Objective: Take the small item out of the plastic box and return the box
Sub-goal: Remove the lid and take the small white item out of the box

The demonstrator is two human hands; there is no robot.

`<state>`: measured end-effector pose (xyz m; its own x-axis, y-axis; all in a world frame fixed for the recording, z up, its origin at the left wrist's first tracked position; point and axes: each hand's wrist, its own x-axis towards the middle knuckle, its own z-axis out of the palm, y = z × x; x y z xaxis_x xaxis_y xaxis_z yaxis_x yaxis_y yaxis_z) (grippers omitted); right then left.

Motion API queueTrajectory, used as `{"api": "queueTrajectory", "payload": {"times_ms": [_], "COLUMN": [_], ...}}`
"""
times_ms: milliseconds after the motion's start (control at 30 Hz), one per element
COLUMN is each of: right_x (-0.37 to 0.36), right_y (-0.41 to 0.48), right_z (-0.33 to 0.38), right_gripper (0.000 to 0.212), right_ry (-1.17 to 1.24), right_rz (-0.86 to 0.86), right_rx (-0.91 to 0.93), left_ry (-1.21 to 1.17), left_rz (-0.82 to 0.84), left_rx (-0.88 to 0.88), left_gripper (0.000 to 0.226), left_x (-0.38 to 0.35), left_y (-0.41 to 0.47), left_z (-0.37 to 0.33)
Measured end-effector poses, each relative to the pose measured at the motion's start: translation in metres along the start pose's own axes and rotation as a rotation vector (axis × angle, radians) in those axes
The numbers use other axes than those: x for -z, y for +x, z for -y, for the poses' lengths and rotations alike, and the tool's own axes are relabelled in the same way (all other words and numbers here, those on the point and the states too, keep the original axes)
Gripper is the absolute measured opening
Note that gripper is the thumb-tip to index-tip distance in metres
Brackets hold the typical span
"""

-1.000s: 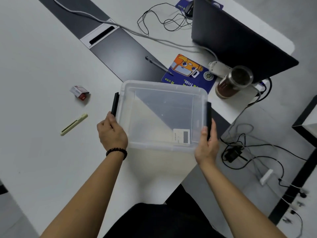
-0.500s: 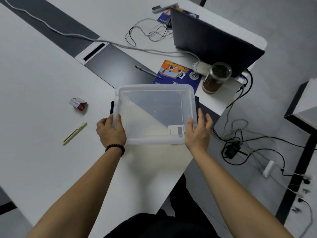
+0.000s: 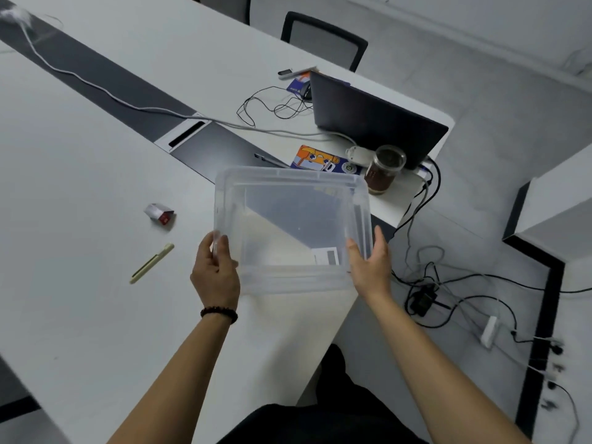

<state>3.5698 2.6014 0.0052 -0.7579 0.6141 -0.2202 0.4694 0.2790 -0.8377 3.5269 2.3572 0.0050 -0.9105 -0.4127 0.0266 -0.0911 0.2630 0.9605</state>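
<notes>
Both forearms extend forward from the bottom of the view, bare, converging slightly toward the hands. The left hand [image 3: 216,270] is closed on the near left corner of the box [image 3: 290,278]: thumb over the rim on the inside, fingers curled around the outside wall, back of the hand facing up. A dark bead bracelet [image 3: 219,313] sits on the left wrist. The right hand [image 3: 371,262] grips the near right corner, thumb laid along the inner wall, fingers extended against the outer wall, palm turned inward.
</notes>
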Motion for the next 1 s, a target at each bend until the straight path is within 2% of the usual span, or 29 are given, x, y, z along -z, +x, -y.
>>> {"api": "queueTrajectory", "payload": {"times_ms": [133, 233, 367, 533, 733, 833, 900, 1000], "right_x": [0.006, 0.012, 0.013, 0.005, -0.008, -0.003, 0.002, 0.007], "right_y": [-0.044, -0.070, -0.090, -0.091, -0.078, -0.071, -0.064, -0.048], "right_z": [-0.036, -0.075, -0.122, -0.135, -0.136, -0.128, -0.115, -0.079], "right_gripper": [0.056, 0.040, 0.039, 0.043, 0.058, 0.059, 0.061, 0.054], "right_ry": [0.067, 0.016, -0.132, -0.289, -0.386, -0.431, -0.440, -0.366], "right_rz": [-0.031, 0.017, 0.182, 0.297, 0.376, 0.409, 0.352, 0.122], "right_rx": [-0.047, -0.180, -0.295, -0.314, -0.308, -0.307, -0.249, -0.040], "left_ry": [0.099, 0.286, 0.505, 0.747, 0.882, 0.868, 0.839, 0.772], "left_rz": [0.000, 0.112, 0.283, 0.415, 0.589, 0.617, 0.509, 0.309], "left_rx": [-0.041, -0.041, 0.072, 0.191, 0.260, 0.304, 0.190, -0.161], "left_gripper": [0.034, 0.032, 0.030, 0.034, 0.014, 0.037, 0.058, 0.060], "left_x": [0.028, 0.051, 0.077, 0.086, 0.073, 0.064, 0.056, 0.037], "left_y": [-0.048, -0.083, -0.115, -0.116, -0.093, -0.080, -0.072, -0.052], "left_z": [0.033, 0.070, 0.117, 0.140, 0.138, 0.132, 0.118, 0.085]}}
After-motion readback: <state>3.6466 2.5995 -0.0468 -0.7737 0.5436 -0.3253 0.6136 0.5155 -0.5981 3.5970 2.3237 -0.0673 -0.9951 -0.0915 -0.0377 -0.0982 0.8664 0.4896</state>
